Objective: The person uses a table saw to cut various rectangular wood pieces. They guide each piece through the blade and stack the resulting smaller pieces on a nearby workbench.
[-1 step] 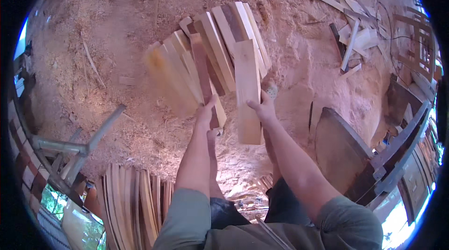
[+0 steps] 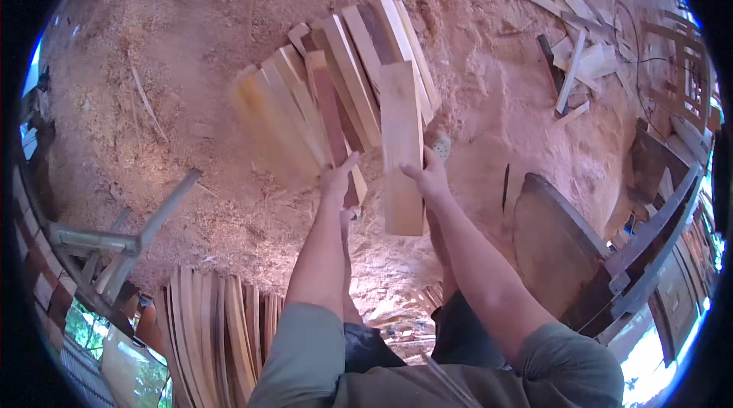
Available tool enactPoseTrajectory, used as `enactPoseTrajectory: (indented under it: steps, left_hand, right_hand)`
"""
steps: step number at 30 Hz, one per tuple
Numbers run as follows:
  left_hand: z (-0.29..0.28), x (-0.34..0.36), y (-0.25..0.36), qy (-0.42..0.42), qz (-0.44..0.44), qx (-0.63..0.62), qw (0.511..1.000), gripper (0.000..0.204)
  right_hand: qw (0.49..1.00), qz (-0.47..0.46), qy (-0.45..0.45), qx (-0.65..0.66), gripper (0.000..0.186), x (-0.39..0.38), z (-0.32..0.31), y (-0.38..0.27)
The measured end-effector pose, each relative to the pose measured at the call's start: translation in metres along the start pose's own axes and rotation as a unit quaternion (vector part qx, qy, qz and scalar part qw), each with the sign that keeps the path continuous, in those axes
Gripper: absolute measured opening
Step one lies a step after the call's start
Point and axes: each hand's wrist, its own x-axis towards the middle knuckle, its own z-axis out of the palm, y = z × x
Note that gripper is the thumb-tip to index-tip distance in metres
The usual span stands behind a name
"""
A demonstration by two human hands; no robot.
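Observation:
My right hand (image 2: 429,179) grips a pale, flat wooden board (image 2: 402,140) by its right edge, thumb on top. The board's lower end points toward me, and its upper end covers part of a fanned row of boards (image 2: 351,64) on the ground. My left hand (image 2: 336,177) is closed around a narrower reddish-brown board (image 2: 327,102) with a paler far end, which overlaps the row's left part. Beside it a wide, yellow-stained board (image 2: 271,121) lies at the left of the row. The fingers beneath both held boards are hidden.
Bundled long boards (image 2: 206,324) stand at the lower left, below a metal frame (image 2: 137,240). Scrap wood (image 2: 584,64) is scattered at the upper right. A large rounded dark panel (image 2: 557,247) stands to my right. Sawdust and shavings cover the ground (image 2: 191,41).
The ground and row of boards appear slightly higher and farther left in view. The reddish-brown board's far end has tilted a little leftward. Both hands keep their grips.

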Motion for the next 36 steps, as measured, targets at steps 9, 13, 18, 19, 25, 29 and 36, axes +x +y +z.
enactPoseTrajectory:
  steps: [9, 13, 18, 19, 25, 29, 36]
  left_hand:
    - [0.041, 0.037, -0.031, 0.171, -0.07, 0.267, 0.946, 0.109]
    - [0.047, 0.051, -0.039, 0.222, 0.025, 0.394, 0.892, 0.118]
    - [0.034, 0.038, -0.033, 0.219, 0.068, 0.156, 0.961, 0.078]
    - [0.028, 0.036, -0.029, 0.215, 0.061, 0.156, 0.962, 0.078]
    - [-0.039, -0.033, 0.011, 0.106, 0.09, 0.082, 0.987, 0.046]
    - [-0.065, -0.144, 0.045, -0.077, 0.144, -0.11, 0.98, 0.05]
    - [0.045, -0.153, 0.077, -0.257, 0.14, -0.071, 0.954, 0.049]
  right_hand:
    - [0.989, 0.118, -0.054, 0.068, 0.054, -0.024, -0.035, -0.009]
    - [0.984, 0.133, -0.061, 0.107, 0.057, -0.045, -0.04, -0.007]
    - [0.982, 0.146, -0.055, 0.104, 0.057, -0.042, -0.039, 0.004]
    - [0.976, 0.167, -0.068, 0.119, 0.058, -0.04, -0.04, 0.007]
    - [0.982, 0.108, -0.11, 0.11, 0.056, -0.026, -0.065, 0.007]
    - [0.991, 0.048, -0.087, 0.089, 0.055, -0.017, -0.06, -0.004]
    - [0.949, 0.162, 0.0, 0.271, 0.067, -0.056, -0.034, -0.034]
